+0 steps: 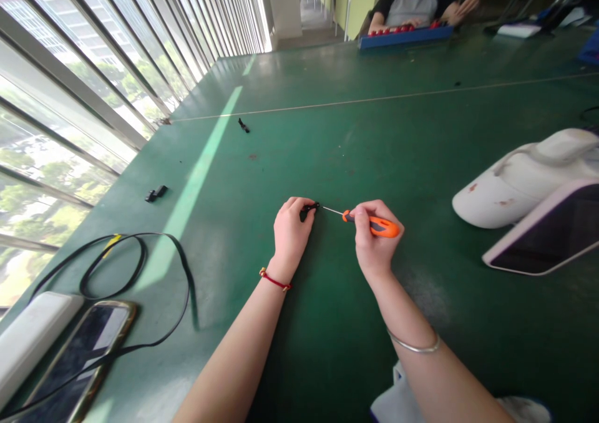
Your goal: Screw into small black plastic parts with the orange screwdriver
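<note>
My left hand [292, 226] rests on the green table [318, 155], its fingers closed round a small black part [309, 209] whose kind I cannot make out. An orange and grey screwdriver [381, 226] is gripped in my right hand [377, 239], with its thin shaft pointing left. The shaft's tip is at the right end of the black part; whether it sits in a screw is too small to tell. Fingers hide much of the part.
Small black pieces [156, 193] lie to the left, with another black piece [244, 125] farther back. A black cable [187, 273] loops over a phone [88, 360] beside a white box [35, 342]. On the right are a white bottle [505, 186] and a pink-framed screen [547, 233]. A person [412, 8] sits opposite.
</note>
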Motion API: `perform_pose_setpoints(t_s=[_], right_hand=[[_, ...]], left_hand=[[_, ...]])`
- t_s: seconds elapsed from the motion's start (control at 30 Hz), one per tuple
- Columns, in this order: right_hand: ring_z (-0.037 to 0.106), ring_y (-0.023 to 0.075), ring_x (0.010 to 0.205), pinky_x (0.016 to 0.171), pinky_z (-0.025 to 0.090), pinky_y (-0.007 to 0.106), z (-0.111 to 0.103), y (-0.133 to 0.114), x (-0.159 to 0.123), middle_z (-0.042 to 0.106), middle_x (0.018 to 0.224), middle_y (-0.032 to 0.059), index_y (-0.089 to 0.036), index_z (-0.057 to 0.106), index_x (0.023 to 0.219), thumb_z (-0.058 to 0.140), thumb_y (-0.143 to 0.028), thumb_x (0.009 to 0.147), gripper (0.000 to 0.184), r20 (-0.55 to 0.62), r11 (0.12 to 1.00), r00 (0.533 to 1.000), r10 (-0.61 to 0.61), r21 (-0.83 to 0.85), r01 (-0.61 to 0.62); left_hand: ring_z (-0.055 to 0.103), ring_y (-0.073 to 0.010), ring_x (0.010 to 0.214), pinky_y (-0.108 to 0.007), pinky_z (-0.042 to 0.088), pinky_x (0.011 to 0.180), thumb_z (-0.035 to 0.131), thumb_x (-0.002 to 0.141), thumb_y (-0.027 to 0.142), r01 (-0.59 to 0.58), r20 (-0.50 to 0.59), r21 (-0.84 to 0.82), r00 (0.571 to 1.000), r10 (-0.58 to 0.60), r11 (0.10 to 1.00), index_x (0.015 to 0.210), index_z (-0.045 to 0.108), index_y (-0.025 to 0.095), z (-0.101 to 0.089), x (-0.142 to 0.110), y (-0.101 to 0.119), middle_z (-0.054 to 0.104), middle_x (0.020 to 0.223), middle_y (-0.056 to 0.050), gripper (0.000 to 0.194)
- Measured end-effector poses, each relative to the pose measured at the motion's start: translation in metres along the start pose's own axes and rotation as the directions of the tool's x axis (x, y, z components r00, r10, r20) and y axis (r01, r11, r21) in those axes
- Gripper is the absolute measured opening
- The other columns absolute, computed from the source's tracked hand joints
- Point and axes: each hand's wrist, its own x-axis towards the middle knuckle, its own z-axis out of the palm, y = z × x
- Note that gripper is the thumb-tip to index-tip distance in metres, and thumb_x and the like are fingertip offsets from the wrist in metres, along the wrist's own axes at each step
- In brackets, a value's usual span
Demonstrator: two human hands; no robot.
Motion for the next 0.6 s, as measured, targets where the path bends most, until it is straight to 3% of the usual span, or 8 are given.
perform_pose_setpoints(t_s=[0.6], right_hand=[[0.054,0.0115,0.053,0.052,0.043,0.024,0.0016,-0.0022,0.0009,0.056,0.058,-0.0021,-0.021,0.054,0.067,0.054,-0.027,0.082,0.016,0.062,0.999,0.998,0.003,0.041,-0.005]], left_hand=[[0.061,-0.0185,0.085,-0.031,0.049,0.078,0.058,0.082,0.012,0.003,0.016,-0.006,1.0,-0.002,1.0,0.089,0.065,0.018,0.0008,0.0005,-0.0009,0.068,0.092,-0.005,0.012]])
